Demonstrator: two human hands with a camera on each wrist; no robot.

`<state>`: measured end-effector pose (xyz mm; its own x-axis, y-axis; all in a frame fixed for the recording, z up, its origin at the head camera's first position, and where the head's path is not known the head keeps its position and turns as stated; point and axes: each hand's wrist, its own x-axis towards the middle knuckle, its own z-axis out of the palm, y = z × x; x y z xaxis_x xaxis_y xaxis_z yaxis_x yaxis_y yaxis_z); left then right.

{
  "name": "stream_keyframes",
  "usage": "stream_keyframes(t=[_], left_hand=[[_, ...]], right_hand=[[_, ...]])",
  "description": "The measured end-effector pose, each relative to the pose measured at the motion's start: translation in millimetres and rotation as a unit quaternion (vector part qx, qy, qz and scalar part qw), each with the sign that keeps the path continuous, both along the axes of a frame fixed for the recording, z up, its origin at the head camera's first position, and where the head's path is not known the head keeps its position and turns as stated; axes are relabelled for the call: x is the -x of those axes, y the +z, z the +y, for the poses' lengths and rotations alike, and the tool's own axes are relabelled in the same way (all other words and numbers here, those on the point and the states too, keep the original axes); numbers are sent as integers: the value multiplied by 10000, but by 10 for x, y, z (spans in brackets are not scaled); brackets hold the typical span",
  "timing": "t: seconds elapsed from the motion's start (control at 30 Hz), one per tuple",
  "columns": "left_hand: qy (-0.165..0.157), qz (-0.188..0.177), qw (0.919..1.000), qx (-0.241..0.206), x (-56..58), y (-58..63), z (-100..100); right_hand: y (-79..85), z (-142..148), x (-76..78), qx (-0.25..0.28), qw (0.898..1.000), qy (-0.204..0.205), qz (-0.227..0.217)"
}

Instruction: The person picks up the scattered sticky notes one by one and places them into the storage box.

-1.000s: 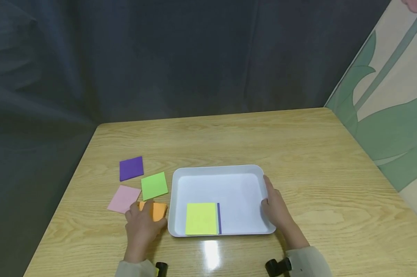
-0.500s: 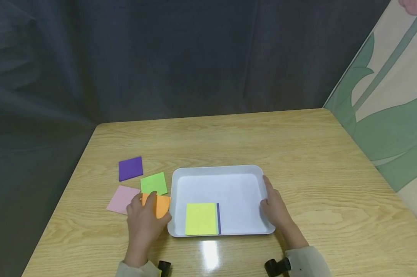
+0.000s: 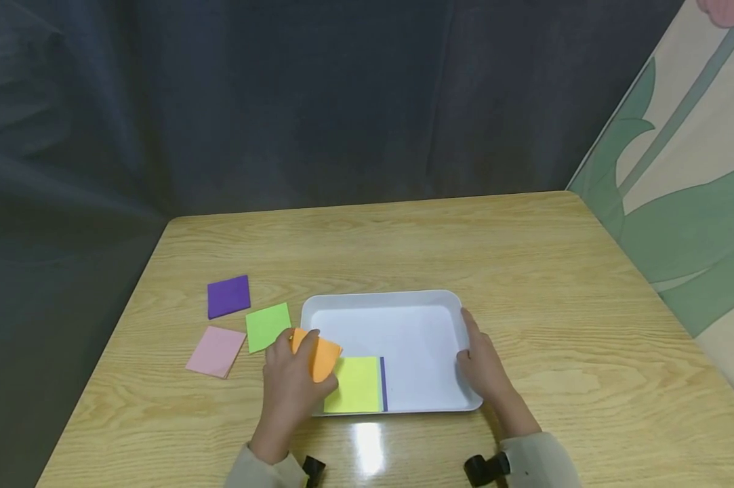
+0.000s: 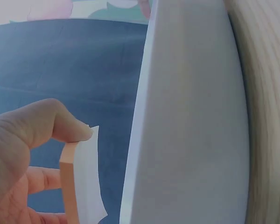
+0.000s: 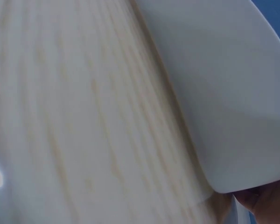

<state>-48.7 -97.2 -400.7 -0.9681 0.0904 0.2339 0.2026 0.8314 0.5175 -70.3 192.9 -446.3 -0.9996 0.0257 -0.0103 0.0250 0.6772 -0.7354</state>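
My left hand (image 3: 290, 386) pinches an orange sticky-note pad (image 3: 325, 359) between thumb and fingers, held tilted over the left part of the white tray (image 3: 424, 342). In the left wrist view the thumb sits on the top edge of the orange pad (image 4: 68, 186), and its pale underside shows. A yellow sticky-note pad (image 3: 360, 385) lies in the tray's front left area, with a thin purple strip (image 3: 383, 384) along its right side. At the tray's right rim, my right hand (image 3: 487, 366) grips the edge. The right wrist view shows part of that hand (image 5: 270, 203) at the tray's corner.
Left of the tray, on the wooden table (image 3: 525, 271), lie a purple pad (image 3: 229, 296), a green pad (image 3: 267, 327) and a pink pad (image 3: 217, 351). A dark curtain (image 3: 318, 102) hangs behind the table. A wall with painted leaves (image 3: 696, 224) stands at the right.
My left hand has lifted the orange pad off the table beside the pink and green pads and carried it right, over the tray. The right hand stays at the tray's rim.
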Motion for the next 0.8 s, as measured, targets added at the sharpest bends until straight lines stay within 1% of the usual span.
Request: stream_keyframes(t=[0.2, 0.4, 0.63, 0.8], left_hand=[[-229, -124, 9997, 32, 28, 12, 156], [-547, -76, 9985, 60, 65, 17, 324], [-1140, -200, 9932, 147, 76, -4, 623], [-1607, -26, 9857, 506, 59, -36, 855]], right_hand=[[9, 3, -9, 58, 10000, 12, 9], [8, -4, 0, 101, 9999, -20, -73], [7, -2, -9, 153, 9999, -30, 44], [-3, 11, -19, 169, 9998, -22, 86]])
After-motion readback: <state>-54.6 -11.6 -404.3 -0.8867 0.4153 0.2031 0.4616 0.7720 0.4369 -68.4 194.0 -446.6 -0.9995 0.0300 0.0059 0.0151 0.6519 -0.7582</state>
